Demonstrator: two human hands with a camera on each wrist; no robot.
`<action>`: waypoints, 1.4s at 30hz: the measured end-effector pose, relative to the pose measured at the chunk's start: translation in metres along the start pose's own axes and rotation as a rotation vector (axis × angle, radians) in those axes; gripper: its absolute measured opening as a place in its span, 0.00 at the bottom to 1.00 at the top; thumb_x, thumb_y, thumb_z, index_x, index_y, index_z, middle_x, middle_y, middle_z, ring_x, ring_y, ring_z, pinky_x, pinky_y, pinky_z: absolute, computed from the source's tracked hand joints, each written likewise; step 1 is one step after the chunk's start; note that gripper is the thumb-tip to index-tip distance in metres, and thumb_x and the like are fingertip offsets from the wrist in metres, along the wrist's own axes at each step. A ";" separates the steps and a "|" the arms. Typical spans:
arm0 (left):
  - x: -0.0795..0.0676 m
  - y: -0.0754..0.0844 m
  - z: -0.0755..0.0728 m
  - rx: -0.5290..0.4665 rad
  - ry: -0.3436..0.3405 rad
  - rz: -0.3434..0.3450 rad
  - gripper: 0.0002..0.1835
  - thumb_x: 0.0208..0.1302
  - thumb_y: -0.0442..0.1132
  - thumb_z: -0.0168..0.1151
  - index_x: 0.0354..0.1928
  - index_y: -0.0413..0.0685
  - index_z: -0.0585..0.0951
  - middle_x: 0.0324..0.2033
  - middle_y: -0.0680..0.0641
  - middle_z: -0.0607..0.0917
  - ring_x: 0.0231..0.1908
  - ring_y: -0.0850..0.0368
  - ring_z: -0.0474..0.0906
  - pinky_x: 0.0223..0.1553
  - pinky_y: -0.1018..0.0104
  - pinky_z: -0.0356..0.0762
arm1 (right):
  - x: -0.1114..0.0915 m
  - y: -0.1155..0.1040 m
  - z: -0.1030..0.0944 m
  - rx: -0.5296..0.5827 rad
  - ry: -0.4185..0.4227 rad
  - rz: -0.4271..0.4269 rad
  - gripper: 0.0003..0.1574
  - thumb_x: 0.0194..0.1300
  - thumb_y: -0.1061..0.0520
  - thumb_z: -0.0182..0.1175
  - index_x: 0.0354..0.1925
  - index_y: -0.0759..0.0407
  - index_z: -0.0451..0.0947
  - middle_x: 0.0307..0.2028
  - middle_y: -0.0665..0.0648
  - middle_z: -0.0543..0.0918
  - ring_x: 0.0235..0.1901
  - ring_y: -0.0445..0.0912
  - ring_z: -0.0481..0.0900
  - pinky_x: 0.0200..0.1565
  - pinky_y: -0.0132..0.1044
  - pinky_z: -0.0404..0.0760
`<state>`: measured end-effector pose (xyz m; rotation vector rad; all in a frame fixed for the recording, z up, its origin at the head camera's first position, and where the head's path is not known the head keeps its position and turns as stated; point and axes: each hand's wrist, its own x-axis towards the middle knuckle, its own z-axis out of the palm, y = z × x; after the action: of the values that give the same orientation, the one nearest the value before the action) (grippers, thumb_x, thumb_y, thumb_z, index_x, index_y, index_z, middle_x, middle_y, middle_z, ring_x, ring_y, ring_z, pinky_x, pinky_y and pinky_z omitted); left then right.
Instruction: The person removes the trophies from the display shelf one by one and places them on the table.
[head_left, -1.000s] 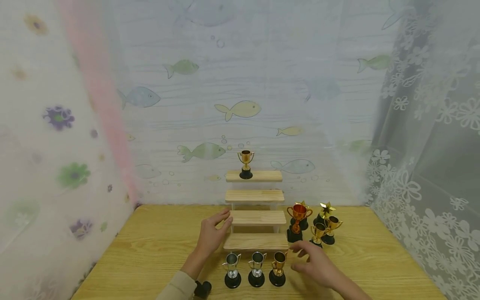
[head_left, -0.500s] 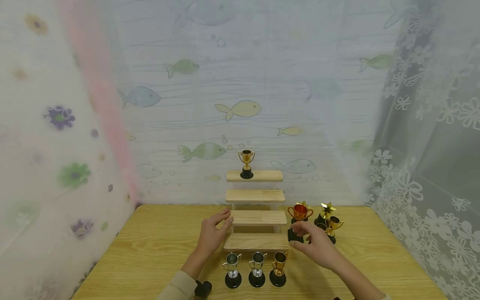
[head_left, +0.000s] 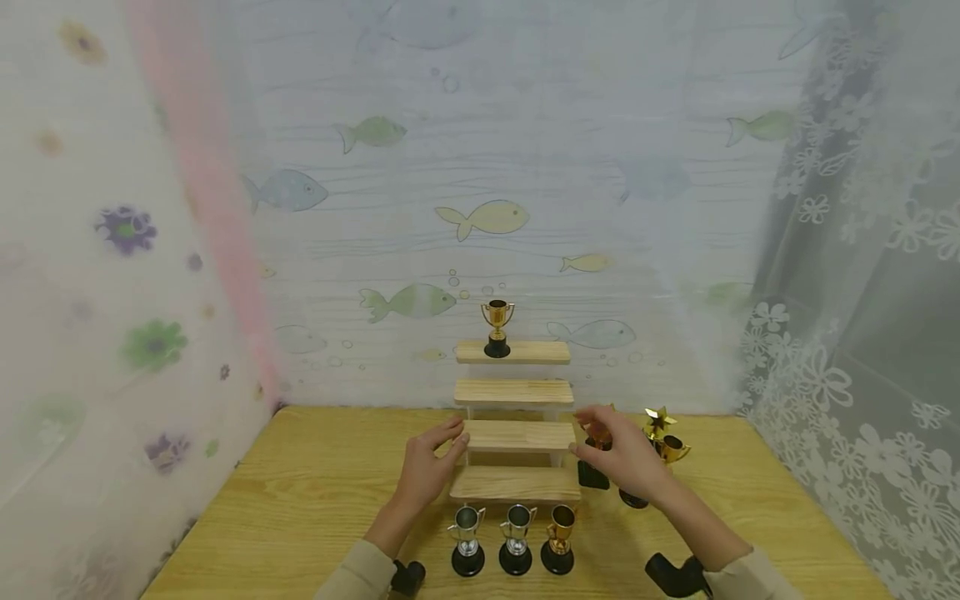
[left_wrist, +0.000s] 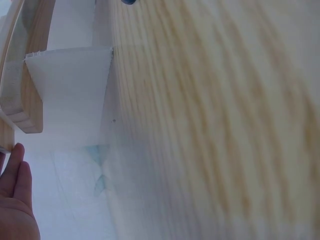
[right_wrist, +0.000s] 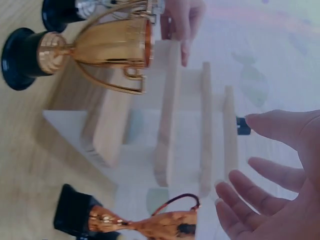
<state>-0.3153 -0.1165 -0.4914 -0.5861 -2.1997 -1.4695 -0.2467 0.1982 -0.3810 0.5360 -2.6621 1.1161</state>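
In the middle of the table stands a four-tier wooden display stand (head_left: 517,482) with pale upright supports. A small gold trophy cup (head_left: 497,319) is on its top board. My left hand (head_left: 429,468) holds the left end of the second board from the bottom, thumb in front and fingers behind; its fingers show at the board's end in the left wrist view. My right hand (head_left: 628,454) is at the same board's right end, fingers spread with nothing between them. The right wrist view shows its fingers (right_wrist: 260,192) apart from the boards. It partly covers a copper-coloured trophy cup (right_wrist: 170,224).
Two silver cups (head_left: 467,537) and a bronze-gold cup (head_left: 562,533) stand in a row before the stand. Right of it are a gold star trophy (head_left: 660,421) and a gold cup (head_left: 674,450). Fish-patterned sheeting (head_left: 491,217) hangs behind the table.
My right hand has moved up and inward from beside the bronze-gold cup to the stand's right side, now covering part of the copper-coloured cup. My left hand has stayed at the board's left end.
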 end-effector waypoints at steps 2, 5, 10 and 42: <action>0.000 0.000 0.000 -0.003 0.000 0.003 0.18 0.73 0.42 0.65 0.57 0.37 0.85 0.61 0.36 0.81 0.64 0.39 0.76 0.62 0.46 0.76 | 0.005 -0.003 -0.001 0.010 0.004 -0.005 0.30 0.69 0.53 0.68 0.64 0.64 0.74 0.58 0.65 0.80 0.56 0.64 0.79 0.53 0.59 0.82; 0.000 0.001 0.000 -0.005 0.003 0.014 0.18 0.73 0.42 0.65 0.56 0.37 0.86 0.61 0.35 0.81 0.64 0.38 0.76 0.62 0.46 0.76 | 0.013 -0.008 -0.003 0.019 0.010 -0.033 0.32 0.70 0.53 0.67 0.65 0.66 0.73 0.59 0.66 0.78 0.56 0.64 0.78 0.54 0.60 0.81; -0.001 0.001 0.001 0.002 -0.001 0.026 0.18 0.73 0.42 0.65 0.56 0.36 0.85 0.61 0.36 0.81 0.64 0.38 0.76 0.61 0.46 0.77 | 0.029 -0.014 -0.003 0.024 0.022 -0.056 0.31 0.71 0.55 0.66 0.67 0.67 0.72 0.60 0.67 0.77 0.56 0.63 0.76 0.56 0.60 0.78; 0.000 0.000 -0.001 0.032 -0.010 0.014 0.20 0.74 0.45 0.64 0.57 0.38 0.85 0.62 0.39 0.82 0.64 0.42 0.77 0.61 0.46 0.78 | 0.109 -0.033 0.014 0.085 0.013 0.052 0.38 0.72 0.51 0.65 0.72 0.65 0.66 0.66 0.69 0.73 0.65 0.63 0.72 0.63 0.59 0.75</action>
<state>-0.3151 -0.1179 -0.4911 -0.5978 -2.2178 -1.4249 -0.3333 0.1400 -0.3347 0.4752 -2.6411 1.2484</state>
